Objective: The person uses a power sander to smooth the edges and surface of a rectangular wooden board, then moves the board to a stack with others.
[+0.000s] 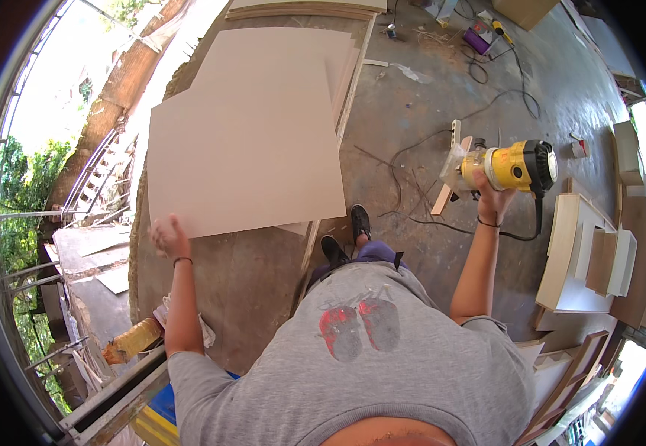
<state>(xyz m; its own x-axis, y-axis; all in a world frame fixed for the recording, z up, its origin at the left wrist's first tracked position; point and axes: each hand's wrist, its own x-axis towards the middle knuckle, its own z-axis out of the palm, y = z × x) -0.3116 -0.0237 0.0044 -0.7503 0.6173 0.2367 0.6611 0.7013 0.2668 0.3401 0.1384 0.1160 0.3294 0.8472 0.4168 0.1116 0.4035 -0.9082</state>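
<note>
Some cords [538,110] cross the stained floor [576,82] beside pale sheets [245,141].

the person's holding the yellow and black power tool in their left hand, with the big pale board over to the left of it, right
Not quite: the head view shows the yellow and black power tool in the right hand, not the left. The big pale board is indeed to the left of it.

The left hand [168,236] is blurring. The yellow router [512,165] is partly hiding the right hand [494,196]; the grey shirt [427,349], most of the trousers [384,253]. The upper edge is cropping a tan box [525,10].
</note>
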